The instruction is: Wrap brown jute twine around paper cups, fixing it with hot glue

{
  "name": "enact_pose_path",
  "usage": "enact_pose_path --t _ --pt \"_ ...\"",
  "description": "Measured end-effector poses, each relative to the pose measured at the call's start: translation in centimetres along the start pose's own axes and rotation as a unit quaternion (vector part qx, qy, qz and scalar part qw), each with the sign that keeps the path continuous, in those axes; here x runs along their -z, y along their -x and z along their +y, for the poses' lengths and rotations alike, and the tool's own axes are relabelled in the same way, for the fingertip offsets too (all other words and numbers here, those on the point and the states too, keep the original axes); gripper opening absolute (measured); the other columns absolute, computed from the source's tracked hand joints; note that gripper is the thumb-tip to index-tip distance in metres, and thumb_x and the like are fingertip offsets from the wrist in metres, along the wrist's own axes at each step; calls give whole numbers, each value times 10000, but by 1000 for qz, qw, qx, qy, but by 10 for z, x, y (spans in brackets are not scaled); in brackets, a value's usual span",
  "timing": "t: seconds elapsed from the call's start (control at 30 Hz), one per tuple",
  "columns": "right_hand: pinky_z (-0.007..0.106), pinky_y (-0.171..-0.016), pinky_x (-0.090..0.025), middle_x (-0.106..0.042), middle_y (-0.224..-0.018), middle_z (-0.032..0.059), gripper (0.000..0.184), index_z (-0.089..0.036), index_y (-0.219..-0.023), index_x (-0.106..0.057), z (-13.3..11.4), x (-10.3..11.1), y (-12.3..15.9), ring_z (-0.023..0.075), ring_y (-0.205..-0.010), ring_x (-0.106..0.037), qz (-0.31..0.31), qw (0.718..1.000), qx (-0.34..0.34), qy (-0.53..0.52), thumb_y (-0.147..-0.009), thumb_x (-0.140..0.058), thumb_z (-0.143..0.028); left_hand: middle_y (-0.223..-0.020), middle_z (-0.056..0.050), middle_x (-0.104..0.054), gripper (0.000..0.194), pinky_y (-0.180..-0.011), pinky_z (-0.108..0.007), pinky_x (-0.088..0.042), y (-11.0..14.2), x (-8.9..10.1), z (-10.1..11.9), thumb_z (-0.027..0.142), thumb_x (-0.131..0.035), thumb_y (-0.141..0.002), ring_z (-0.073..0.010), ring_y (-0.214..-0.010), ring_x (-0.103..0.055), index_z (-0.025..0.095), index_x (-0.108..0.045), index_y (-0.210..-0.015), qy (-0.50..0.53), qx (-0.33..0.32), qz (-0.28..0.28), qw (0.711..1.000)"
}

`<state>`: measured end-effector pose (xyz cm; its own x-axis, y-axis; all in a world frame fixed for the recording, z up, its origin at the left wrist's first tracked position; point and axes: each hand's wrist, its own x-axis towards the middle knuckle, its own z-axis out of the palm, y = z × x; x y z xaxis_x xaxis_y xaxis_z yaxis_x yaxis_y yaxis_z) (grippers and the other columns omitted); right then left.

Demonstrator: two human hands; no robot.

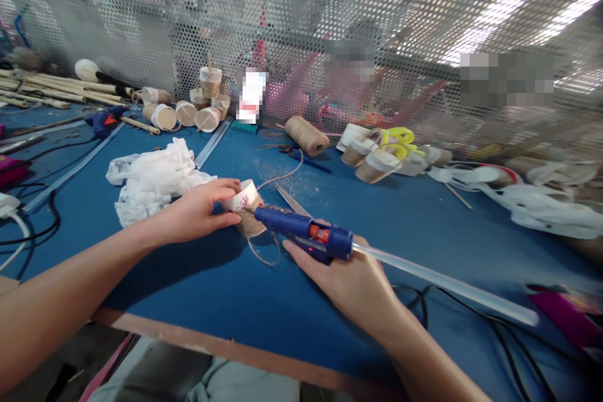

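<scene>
My left hand (207,210) grips a small white paper cup (244,196) whose lower part is wound with brown twine (252,223). The cup lies tilted, and a loose loop of the twine hangs below it. A blue hot glue gun (306,229) is held in my right hand (351,282), its nozzle at the twine-wrapped side of the cup. From the gun's back end sticks a long clear glue stick (447,279). Behind the gun a pointed metal blade (292,201) shows, partly hidden. A twine strand runs from the cup towards the twine spool (306,135).
Crumpled white lace fabric (153,176) lies left of the cup. Several twine-wrapped cups (207,116) stand near the mesh screen, with others (377,165) at right. A second glue gun (104,120) lies left by wooden sticks (61,88). Black cables (471,311) cross the right side.
</scene>
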<state>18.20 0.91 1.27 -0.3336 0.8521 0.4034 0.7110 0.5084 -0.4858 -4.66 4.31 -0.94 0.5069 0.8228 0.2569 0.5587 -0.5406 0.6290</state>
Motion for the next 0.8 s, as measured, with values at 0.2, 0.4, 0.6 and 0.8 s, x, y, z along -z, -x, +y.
enact_pose_path --t 0.2,0.4,0.6,0.8 --pt "231 -499 -471 -645 -604 10 87 -185 -699 -620 -3 -1 1 144 -511 -595 15 1000 6 -19 -726 -560 -243 -1168 -100 -559 101 -973 -386 -374 0 0 -1 221 -541 -789 -212 -1152 -478 167 -588 -860 -8 -6 5 1000" --pt "233 -447 -439 -567 -511 -8 150 -202 -603 -587 -6 2 -1 136 -466 -541 -16 1000 -17 -12 -742 -558 -252 -1145 -108 -563 109 -966 -377 -379 0 -2 -2 225 -546 -783 -219 -1151 -475 157 -597 -851 -6 -9 15 1000" --pt "220 -430 -428 -534 -480 -30 187 -211 -566 -509 -3 -3 2 118 -431 -504 1 999 -25 -29 -721 -594 -270 -1147 -116 -554 115 -967 -392 -372 -1 -3 -2 210 -538 -786 -223 -1156 -465 154 -595 -870 -11 -15 13 1000" --pt "278 -544 -506 -672 -632 47 125 -178 -731 -640 -4 7 -5 179 -552 -624 -25 999 -22 -21 -737 -545 -260 -1147 -121 -561 137 -960 -379 -384 0 -1 -1 230 -541 -786 -224 -1158 -471 148 -586 -886 -9 -12 9 1000"
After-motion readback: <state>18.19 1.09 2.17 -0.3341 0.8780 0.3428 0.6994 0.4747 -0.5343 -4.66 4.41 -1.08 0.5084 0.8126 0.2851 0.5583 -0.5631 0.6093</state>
